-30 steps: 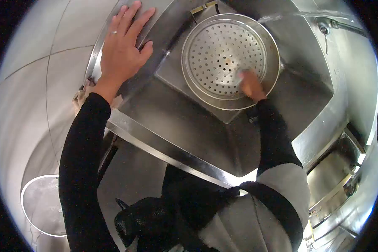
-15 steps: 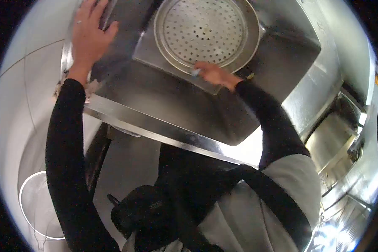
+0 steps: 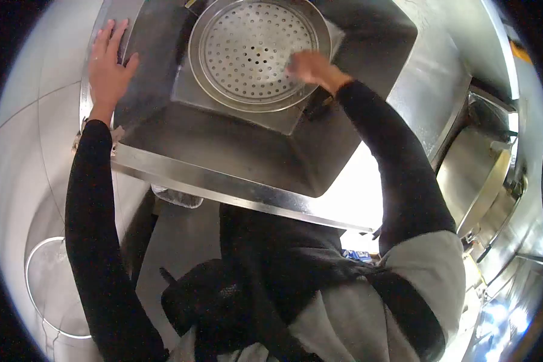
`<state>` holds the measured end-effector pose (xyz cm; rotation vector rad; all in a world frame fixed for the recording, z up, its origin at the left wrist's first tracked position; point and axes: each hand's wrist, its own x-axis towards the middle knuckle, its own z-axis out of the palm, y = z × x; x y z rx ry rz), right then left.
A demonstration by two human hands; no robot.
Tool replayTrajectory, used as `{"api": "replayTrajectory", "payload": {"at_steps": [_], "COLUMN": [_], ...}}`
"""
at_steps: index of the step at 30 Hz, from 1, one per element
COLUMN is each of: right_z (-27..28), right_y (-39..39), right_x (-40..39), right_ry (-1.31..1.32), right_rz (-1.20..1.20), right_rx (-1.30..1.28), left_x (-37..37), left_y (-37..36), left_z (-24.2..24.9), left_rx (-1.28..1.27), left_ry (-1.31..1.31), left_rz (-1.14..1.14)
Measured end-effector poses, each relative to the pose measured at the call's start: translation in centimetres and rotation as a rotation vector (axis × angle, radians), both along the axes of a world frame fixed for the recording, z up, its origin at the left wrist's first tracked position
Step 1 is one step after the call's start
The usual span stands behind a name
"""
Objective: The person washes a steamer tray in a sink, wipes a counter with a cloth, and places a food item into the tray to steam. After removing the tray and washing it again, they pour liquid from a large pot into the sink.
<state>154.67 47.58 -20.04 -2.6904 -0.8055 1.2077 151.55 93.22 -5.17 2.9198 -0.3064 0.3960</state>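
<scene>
A round metal steamer tray (image 3: 229, 75), its flat middle full of small holes and its rim wide, lies in the stainless-steel sink (image 3: 217, 145). Over the tray's right side, my right hand (image 3: 314, 66) is closed and blurred by motion. Whatever its fingers hold is hidden beneath them. My left hand (image 3: 110, 72) lies with fingers spread on the sink's left edge, holding nothing.
Below the sink at lower left stands a round bin with a white rim (image 3: 30, 289). Large metal pots (image 3: 470, 175) sit at the right. The sink's front edge (image 3: 223, 193) runs before my body, and a tiled wall (image 3: 24, 133) is on the left.
My right hand has moved from the tray's front rim up onto its right side. The whole view has shifted, so the sink and tray appear further left. My left hand stays on the edge.
</scene>
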Motion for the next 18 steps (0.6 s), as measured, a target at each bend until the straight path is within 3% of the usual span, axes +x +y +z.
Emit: {"api": "replayTrajectory", "payload": {"at_steps": [4, 7, 9, 10, 12, 14, 17, 18], "right_z": [-3.2, -10.2, -18.7, -26.9, -13.3, -2.7, 5.0, 7.2], "right_y": [-0.1, 1.8, 5.9, 8.3, 14.9, 14.9, 14.7, 14.4], "right_x": [0.3, -9.0, -13.2, -14.4, -4.9, 3.5, 13.4, 15.2], "right_ry": [-0.284, -0.231, -0.014, 0.123, 0.178, 0.556, 0.626, 0.166], "right_rz": [0.175, 0.024, -0.084, -0.140, -0.108, -0.822, -0.833, -0.538], "right_rx": [-0.164, 0.067, 0.356, 0.518, 0.417, 0.742, 0.944, 0.993], "left_x": [-0.4, -0.1, -0.6, -0.7, -0.3, -0.4, -0.8, -0.8], "left_y": [-1.3, -1.5, -1.4, -1.4, -1.1, -1.2, -1.6, -1.8], "left_z": [1.5, 1.7, 1.9, 1.8, 1.6, 1.7, 2.8, 3.1], "left_rx": [0.045, -0.012, -0.059, -0.055, -0.053, -0.035, -0.040, -0.057], "left_ry": [0.012, 0.026, 0.042, 0.037, 0.066, 0.047, 0.064, 0.101], "left_rz": [-0.004, 0.015, 0.011, 0.008, 0.022, 0.024, 0.060, 0.080]}}
